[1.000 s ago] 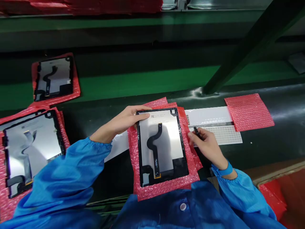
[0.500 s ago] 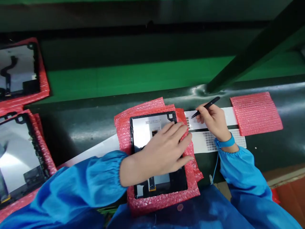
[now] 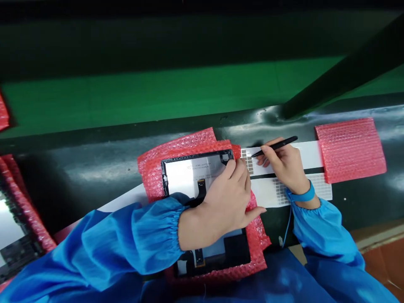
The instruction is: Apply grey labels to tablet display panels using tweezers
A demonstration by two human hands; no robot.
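My left hand (image 3: 229, 200) lies over a tablet screen panel (image 3: 179, 174), its fingers bent down at the panel's upper right edge and its thumb stretched out to the right. It holds nothing that I can see. Red bubble wrap (image 3: 151, 179) lies under the panel. Pinched in my right hand (image 3: 285, 164) are slim black tweezers (image 3: 279, 144), seen side-on. Their tip points left at a white strip of small grey stickers (image 3: 248, 162). Below it, partly under my right wrist, is a second sticker sheet (image 3: 265, 193).
A folded piece of red bubble wrap (image 3: 350, 149) covers the right end of the upper strip. Another panel (image 3: 15, 227) on bubble wrap is at the left edge. A dark green post (image 3: 334, 80) rises behind the right hand. A blue wrist strap (image 3: 303, 195) trails a cord.
My view has shifted right. The left fingers have drawn together and curled at the panel's edge. The right hand stays over the strip, with the tweezers lying flatter.
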